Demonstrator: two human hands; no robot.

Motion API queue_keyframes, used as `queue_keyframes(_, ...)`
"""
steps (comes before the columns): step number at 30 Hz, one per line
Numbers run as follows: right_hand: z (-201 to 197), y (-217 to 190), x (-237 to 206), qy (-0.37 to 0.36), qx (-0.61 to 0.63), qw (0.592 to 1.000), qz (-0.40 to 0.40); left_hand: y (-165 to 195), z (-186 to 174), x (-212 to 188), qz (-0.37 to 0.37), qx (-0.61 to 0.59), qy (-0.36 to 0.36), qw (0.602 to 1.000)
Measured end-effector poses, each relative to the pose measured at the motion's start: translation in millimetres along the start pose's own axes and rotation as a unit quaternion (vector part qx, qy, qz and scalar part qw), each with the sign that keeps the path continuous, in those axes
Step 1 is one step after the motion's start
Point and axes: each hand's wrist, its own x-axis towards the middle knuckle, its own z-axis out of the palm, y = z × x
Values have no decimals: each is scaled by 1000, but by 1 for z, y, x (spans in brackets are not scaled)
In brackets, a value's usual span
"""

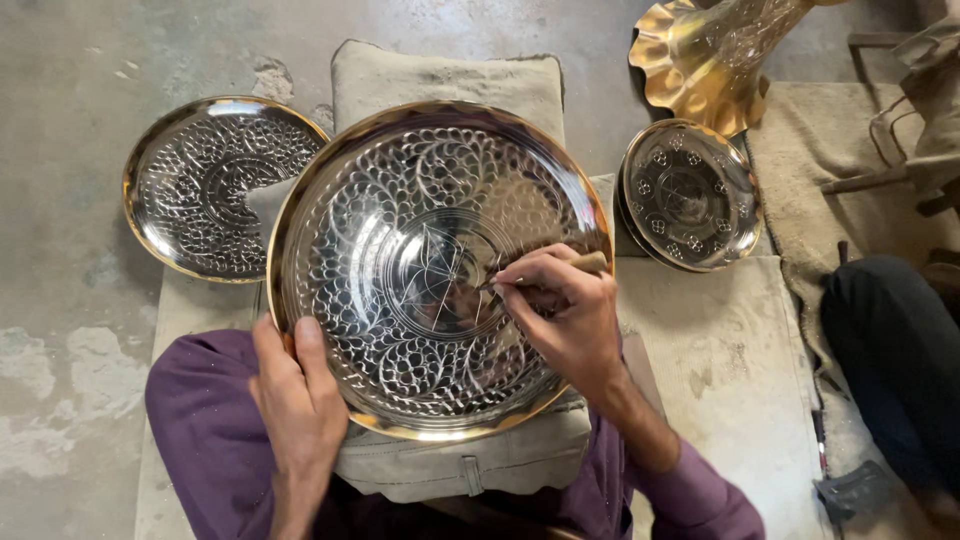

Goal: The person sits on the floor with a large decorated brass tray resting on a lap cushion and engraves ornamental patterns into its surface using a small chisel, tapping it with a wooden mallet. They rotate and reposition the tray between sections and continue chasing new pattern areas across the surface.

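Soft, even daylight, sharp focus throughout. Bright glare streaks the big plate (440,270) and the brass vase (715,55); shadows are faint, edges slightly stretched.

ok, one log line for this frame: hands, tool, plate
left hand: grips rim of large engraved plate | right hand: holds engraving tool, tip at plate centre | plate: rests on cushion

No packages, labels, signs or screens show anywhere around the hands, neither beside them nor beyond.
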Motion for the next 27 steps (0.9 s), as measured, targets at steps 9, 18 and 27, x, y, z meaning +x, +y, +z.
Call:
queue_keyframes(9, 10, 0, -8, 54, 10, 998, 21, 0, 0, -7, -8, -21, -8, 1000)
queue_keyframes(18, 9, 2, -9, 48, 23, 998, 15, 1, 0, -10, 1, -40, -1, 999)
queue_keyframes(27, 9, 4, -10, 45, 9, 999, 9, -3, 1, -10, -6, -40, -10, 999)
